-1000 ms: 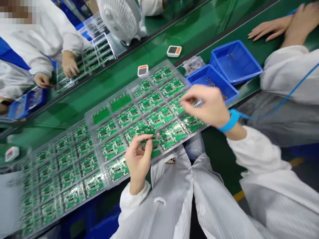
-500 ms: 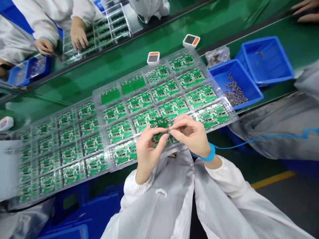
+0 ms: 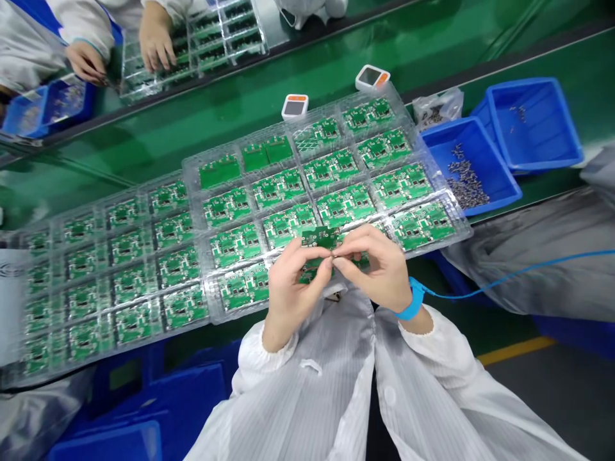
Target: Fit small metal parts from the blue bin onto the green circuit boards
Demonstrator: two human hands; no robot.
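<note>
My left hand [image 3: 298,288] is shut on a green circuit board [image 3: 319,238], held just above a clear plastic tray [image 3: 435,173] of similar boards. My right hand [image 3: 377,269] meets the board's near edge, its fingertips pinched on a small metal part [image 3: 335,258] that is mostly hidden. A blue strap [image 3: 414,299] circles my right wrist, and its blue cord [image 3: 519,272] runs off to the right. Beyond the tray, a blue bin [image 3: 500,173] holds a heap of small metal parts [image 3: 466,186].
A second blue bin [image 3: 533,121] and a plastic bag [image 3: 437,107] stand at the far right. Two small white-and-orange devices [image 3: 295,106] [image 3: 372,77] sit beyond the tray on the green belt [image 3: 423,54]. A co-worker's hands [image 3: 156,45] work at another tray at top left.
My right hand has come from beside the blue bin to the board in my left hand. The two hands now meet at the board, and the view has shifted.
</note>
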